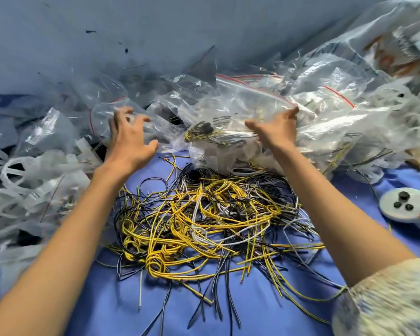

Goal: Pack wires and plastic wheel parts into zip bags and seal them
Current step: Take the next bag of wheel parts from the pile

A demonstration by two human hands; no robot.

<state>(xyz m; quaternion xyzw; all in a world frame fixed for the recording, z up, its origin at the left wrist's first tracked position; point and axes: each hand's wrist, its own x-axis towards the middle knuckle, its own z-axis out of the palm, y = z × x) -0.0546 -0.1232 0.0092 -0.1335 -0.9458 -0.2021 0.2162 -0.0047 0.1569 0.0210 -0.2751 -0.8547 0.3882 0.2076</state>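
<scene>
A tangled heap of yellow, black and white wires (204,214) lies on the blue cloth in front of me. Beyond it, a clear zip bag (228,132) with wires and white parts inside rests among other bags. My right hand (274,132) lies against that bag's right side, fingers stretched along the plastic. My left hand (129,139) hovers with spread fingers over an empty clear zip bag (107,117) with a red seal line. Translucent white plastic wheel parts (17,175) are piled at the left.
A large pile of filled clear zip bags (337,112) rises at the back right against the blue wall. A round white disc with three black knobs (401,206) sits on the cloth (264,299) at the right edge.
</scene>
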